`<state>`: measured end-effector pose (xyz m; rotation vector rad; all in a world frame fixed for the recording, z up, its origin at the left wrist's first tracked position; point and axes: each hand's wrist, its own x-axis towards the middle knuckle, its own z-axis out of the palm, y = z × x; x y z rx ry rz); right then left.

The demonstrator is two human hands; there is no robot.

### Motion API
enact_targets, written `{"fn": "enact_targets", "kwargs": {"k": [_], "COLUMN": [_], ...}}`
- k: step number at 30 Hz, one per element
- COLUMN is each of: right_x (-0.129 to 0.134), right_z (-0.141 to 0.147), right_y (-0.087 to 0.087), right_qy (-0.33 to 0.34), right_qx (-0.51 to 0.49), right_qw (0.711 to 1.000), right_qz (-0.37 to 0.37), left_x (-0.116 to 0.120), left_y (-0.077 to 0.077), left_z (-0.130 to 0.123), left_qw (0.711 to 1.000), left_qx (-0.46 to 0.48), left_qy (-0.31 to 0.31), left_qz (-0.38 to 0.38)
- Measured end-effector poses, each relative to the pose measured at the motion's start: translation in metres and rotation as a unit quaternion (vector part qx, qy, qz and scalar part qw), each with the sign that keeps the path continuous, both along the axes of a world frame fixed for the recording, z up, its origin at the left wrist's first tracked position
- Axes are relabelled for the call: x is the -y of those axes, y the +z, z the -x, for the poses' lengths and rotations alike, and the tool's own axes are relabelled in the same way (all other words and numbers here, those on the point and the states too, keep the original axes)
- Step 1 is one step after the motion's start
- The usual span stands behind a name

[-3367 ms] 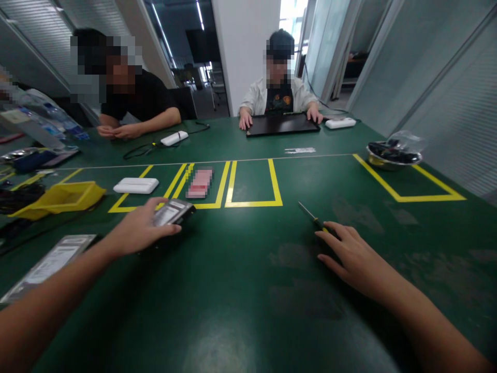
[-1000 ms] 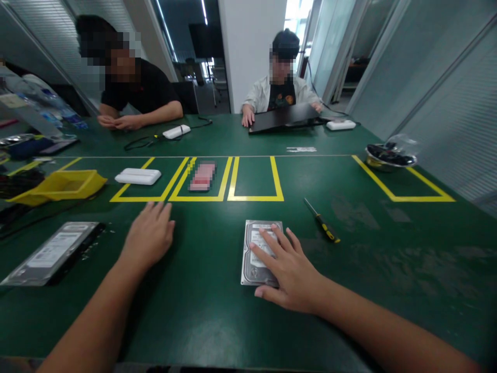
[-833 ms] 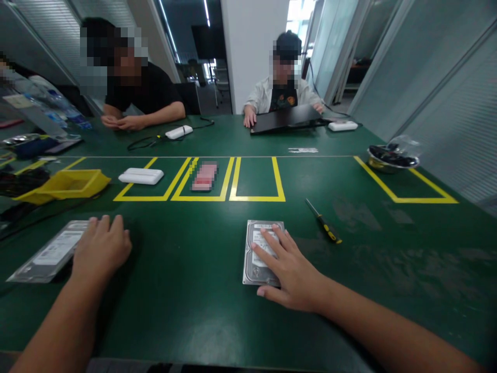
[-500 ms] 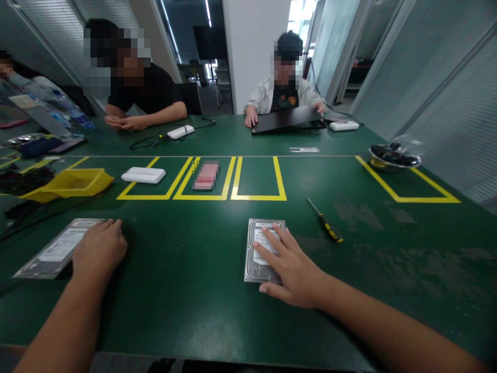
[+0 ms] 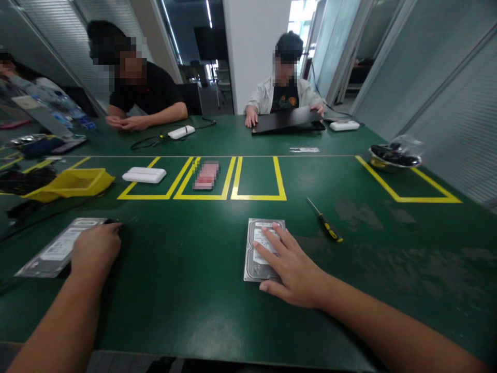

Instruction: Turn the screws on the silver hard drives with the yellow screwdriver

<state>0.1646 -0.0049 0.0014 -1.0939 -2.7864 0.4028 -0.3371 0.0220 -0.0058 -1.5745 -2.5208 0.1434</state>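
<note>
A silver hard drive [image 5: 254,264] with a white label lies flat on the green table in front of me. My right hand [image 5: 289,264] rests on its right side, fingers spread, thumb by the lower edge. At the left lies a second hard drive [image 5: 58,248], slanted to my view. My left hand [image 5: 95,246] is at its right side, fingers curled together and pointing away from me. Something dark shows by those fingertips, and what they grip is hidden. A screwdriver [image 5: 326,223] with a yellow and black handle lies right of my right hand.
Yellow tape [image 5: 258,197] marks rectangles farther back, with a white box [image 5: 143,175] and a blurred pink item [image 5: 207,175]. A yellow tray [image 5: 70,194] and cables are at left, a metal bowl [image 5: 394,166] at right. Across the table, a person handles a black panel [image 5: 287,120].
My left hand's fingers have curled in more and shifted slightly left, and a dark thing now shows by the fingertips. My right hand has stayed on its hard drive.
</note>
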Motion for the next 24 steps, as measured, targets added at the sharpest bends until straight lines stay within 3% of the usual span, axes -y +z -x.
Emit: {"fn": "enact_targets", "kwargs": {"k": [3,7,12,15,16,17,18,20,22,23,24], "right_x": [0.000,0.000,0.000,0.000,0.000,0.000,0.000,0.000,0.000,0.000,0.000], "right_z": [0.000,-0.001,-0.001,-0.001,-0.001,-0.001,-0.001,-0.001,-0.001,-0.001,-0.001], "right_y": [0.000,-0.001,-0.003,-0.004,-0.004,-0.004,-0.004,-0.004,-0.004,-0.004,-0.004], "right_qy": [0.000,0.004,0.003,0.005,0.005,0.005,0.004,0.003,0.003,0.004,0.005], "right_qx": [0.000,-0.005,-0.013,-0.015,-0.016,-0.017,-0.018,-0.019,-0.020,-0.020,-0.021], "right_qw": [1.000,1.000,1.000,1.000,1.000,1.000,1.000,1.000,1.000,1.000,1.000], "right_qz": [-0.002,-0.006,-0.009,-0.010,-0.011,-0.013,-0.014,-0.014,-0.014,-0.015,-0.015], "left_x": [-0.003,-0.006,-0.011,-0.014,-0.014,-0.013,-0.012,-0.008,-0.003,-0.002,-0.001], "left_y": [0.002,0.002,0.004,0.008,0.009,0.010,0.011,0.014,0.019,0.022,0.024], "left_z": [-0.003,-0.005,-0.030,-0.077,-0.097,-0.119,-0.141,-0.188,-0.231,-0.251,-0.268], "left_qw": [0.997,0.995,0.998,0.978,0.954,0.912,0.851,0.794,0.624,0.564,0.521], "left_qx": [-0.039,-0.035,-0.024,0.137,0.225,0.337,0.466,0.555,0.748,0.798,0.827], "left_qy": [0.022,0.045,-0.014,-0.066,-0.089,-0.107,-0.114,-0.127,-0.104,-0.090,-0.075], "left_qz": [0.069,0.084,-0.048,-0.143,-0.177,-0.206,-0.216,-0.214,-0.202,-0.194,-0.198]}}
